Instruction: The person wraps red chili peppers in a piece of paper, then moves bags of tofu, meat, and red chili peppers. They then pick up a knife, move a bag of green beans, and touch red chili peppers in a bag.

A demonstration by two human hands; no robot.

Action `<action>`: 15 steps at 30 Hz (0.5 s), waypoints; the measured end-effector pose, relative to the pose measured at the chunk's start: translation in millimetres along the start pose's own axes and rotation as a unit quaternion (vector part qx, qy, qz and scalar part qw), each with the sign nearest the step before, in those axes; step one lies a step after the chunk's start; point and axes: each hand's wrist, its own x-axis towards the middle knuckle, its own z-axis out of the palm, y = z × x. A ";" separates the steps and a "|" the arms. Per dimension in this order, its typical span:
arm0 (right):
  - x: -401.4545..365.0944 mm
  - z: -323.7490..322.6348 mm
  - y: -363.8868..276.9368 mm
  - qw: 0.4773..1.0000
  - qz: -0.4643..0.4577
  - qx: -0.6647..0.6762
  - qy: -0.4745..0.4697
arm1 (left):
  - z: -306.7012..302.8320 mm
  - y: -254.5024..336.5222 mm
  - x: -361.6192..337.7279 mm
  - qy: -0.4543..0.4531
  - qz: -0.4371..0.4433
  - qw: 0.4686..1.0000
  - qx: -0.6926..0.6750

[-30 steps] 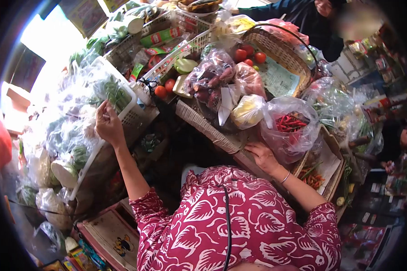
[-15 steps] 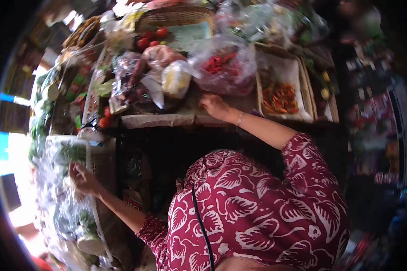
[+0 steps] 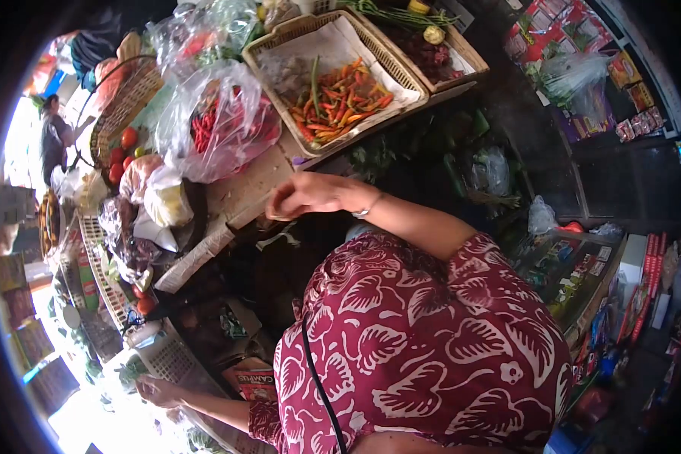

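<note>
My right hand (image 3: 304, 197) is loosely closed above the front edge of the wooden table (image 3: 238, 189), its fingers curled, with nothing visible in them. Just beyond it stands a wicker tray (image 3: 289, 130) of red and orange chillies (image 3: 346, 98). Left of that, a clear plastic bag (image 3: 227, 140) holds bright red chillies. My left hand (image 3: 160, 392), fingers loosely apart and seemingly empty, is low on the left over bagged greens (image 3: 132, 369) in a white plastic crate (image 3: 175, 354). A knife blade (image 3: 157, 233) lies near a bag of pale yellow contents (image 3: 168, 200).
Tomatoes (image 3: 129, 138) sit beside a wicker basket (image 3: 117, 106). A second tray (image 3: 467, 62) with small reddish bulbs adjoins the chilli tray. Packaged goods (image 3: 643, 280) stand at the right. Another person (image 3: 55, 140) stands at the far left. Glare washes out the lower left.
The view has swung to the right, bringing the packaged goods into sight. My right hand has drawn back from the tabletop to its front edge. My left hand remains over the bagged greens.
</note>
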 end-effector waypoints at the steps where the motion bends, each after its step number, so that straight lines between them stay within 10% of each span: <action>1: -20.5 -19.5 -0.4 1.000 0.010 -0.019 -0.015 | 1.8 0.3 0.6 -0.005 -0.021 1.000 0.013; 5: -115.6 -99.1 -0.3 0.987 0.106 -0.088 0.081 | 16.6 -4.0 7.5 0.020 -0.045 0.998 0.050; 8: -207.2 -160.7 -37.0 0.973 0.088 -0.164 0.139 | 72.2 -115.0 63.9 0.028 0.014 0.944 0.329; 10: -267.4 -221.2 -59.2 0.855 -0.018 -0.392 0.339 | 52.3 -105.6 56.8 0.022 0.255 0.913 0.317; 11: -293.4 -239.2 -80.4 0.717 0.053 -0.445 0.533 | 58.8 -89.5 49.2 0.058 0.184 0.794 0.577; 12: -331.9 -311.0 -69.2 0.398 -0.001 -0.702 0.591 | 56.6 -96.7 54.9 0.064 0.302 0.476 0.823; 13: -349.0 -325.7 -92.9 0.364 -0.023 -0.657 0.659 | 50.7 -108.0 59.4 0.031 0.380 0.077 0.921; 14: -341.1 -301.3 -119.5 0.266 -0.018 -0.630 0.729 | 42.5 -104.3 48.0 0.303 0.395 0.235 0.835; 15: -327.3 -282.7 -139.5 0.312 -0.141 -0.594 0.728 | 62.1 -120.4 63.0 -0.001 0.370 -0.120 0.921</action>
